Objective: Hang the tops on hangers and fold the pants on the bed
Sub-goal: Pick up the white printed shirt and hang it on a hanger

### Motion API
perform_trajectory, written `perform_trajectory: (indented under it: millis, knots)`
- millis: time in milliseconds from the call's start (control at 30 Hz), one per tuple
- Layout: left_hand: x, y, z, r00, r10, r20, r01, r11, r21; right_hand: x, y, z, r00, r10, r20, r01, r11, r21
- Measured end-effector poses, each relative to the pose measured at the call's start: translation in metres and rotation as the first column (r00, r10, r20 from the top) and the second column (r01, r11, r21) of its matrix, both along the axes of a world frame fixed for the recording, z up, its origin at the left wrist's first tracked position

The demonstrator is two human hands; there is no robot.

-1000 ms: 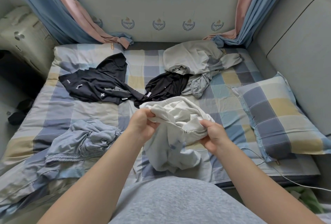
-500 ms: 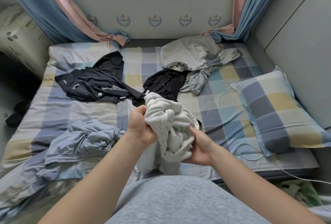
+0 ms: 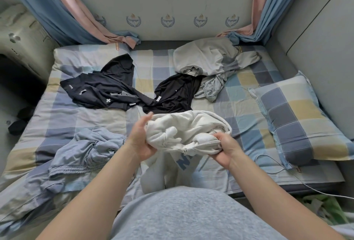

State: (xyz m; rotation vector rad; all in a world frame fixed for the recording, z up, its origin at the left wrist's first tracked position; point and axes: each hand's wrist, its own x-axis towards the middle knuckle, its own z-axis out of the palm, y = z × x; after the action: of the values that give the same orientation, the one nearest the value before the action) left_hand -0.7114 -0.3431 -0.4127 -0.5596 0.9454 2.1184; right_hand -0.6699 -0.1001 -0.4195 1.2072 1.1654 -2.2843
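Note:
I hold a bunched white sweatshirt (image 3: 183,130) with blue letters and a zip above the near edge of the checked bed (image 3: 63,117). My left hand (image 3: 139,140) grips its left side, thumb up over the fabric. My right hand (image 3: 224,148) pinches the zip edge on the right. Its lower part hangs down toward my body. On the bed lie a dark navy garment (image 3: 99,88), a black top (image 3: 176,94), a grey garment (image 3: 208,57), a pale blue-grey piece (image 3: 210,88) and crumpled light blue pants (image 3: 86,151). No hanger is in view.
A checked pillow (image 3: 298,119) lies at the right, with a white cable (image 3: 275,170) trailing off the bed's near right corner. Blue and pink curtains (image 3: 63,9) hang at both back corners. A padded grey wall (image 3: 316,38) bounds the right side. Dark items lie on the floor at left.
My hands moved apart and spread the white sweatshirt wider; half a second ago it was bunched tall between them. Blue letters and the zip now show.

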Motion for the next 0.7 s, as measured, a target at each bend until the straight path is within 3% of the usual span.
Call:
perform_trajectory:
  millis: [67,133,167,233,267,333,400,467,567,700]
  knots:
    - [0.004,-0.002,-0.013,0.942,-0.335,0.033,0.33,0.901,-0.281,-0.001,0.0,0.001,0.998,-0.06,-0.02,0.06,0.997,0.039]
    - [0.011,0.001,-0.029,0.803,-0.57,0.173,0.573,0.66,-0.485,-0.003,0.0,0.001,0.994,-0.106,-0.029,0.108,0.991,0.079]
    - [0.014,0.005,-0.035,0.76,-0.606,0.234,0.621,0.572,-0.536,-0.004,0.001,0.0,0.993,-0.118,-0.027,0.12,0.988,0.099]
    - [0.018,0.015,-0.047,0.774,-0.562,0.29,0.596,0.494,-0.634,-0.005,0.004,-0.001,0.99,-0.139,-0.023,0.141,0.981,0.133]
    - [0.019,0.019,-0.053,0.824,-0.498,0.27,0.529,0.506,-0.681,-0.004,0.007,-0.002,0.988,-0.153,-0.015,0.153,0.978,0.144]
    - [0.014,0.021,-0.06,0.956,-0.249,0.157,0.287,0.665,-0.689,-0.001,0.015,-0.002,0.987,-0.161,0.001,0.16,0.981,0.112]
    - [0.008,0.016,-0.058,0.996,0.031,0.08,0.015,0.855,-0.519,0.005,0.025,-0.005,0.992,-0.125,0.032,0.124,0.992,0.038]
    - [0.004,0.011,-0.048,0.981,0.169,0.097,-0.13,0.937,-0.324,0.013,0.03,-0.013,0.998,0.009,0.068,-0.008,1.0,-0.015]
    - [0.004,0.006,-0.034,0.962,0.204,0.18,-0.162,0.962,-0.22,0.025,0.028,-0.03,0.966,0.201,0.161,-0.2,0.98,-0.022]
    - [0.015,-0.005,-0.032,0.966,0.119,0.231,-0.046,0.953,-0.3,0.036,0.019,-0.047,0.946,0.206,0.248,-0.224,0.973,0.046]
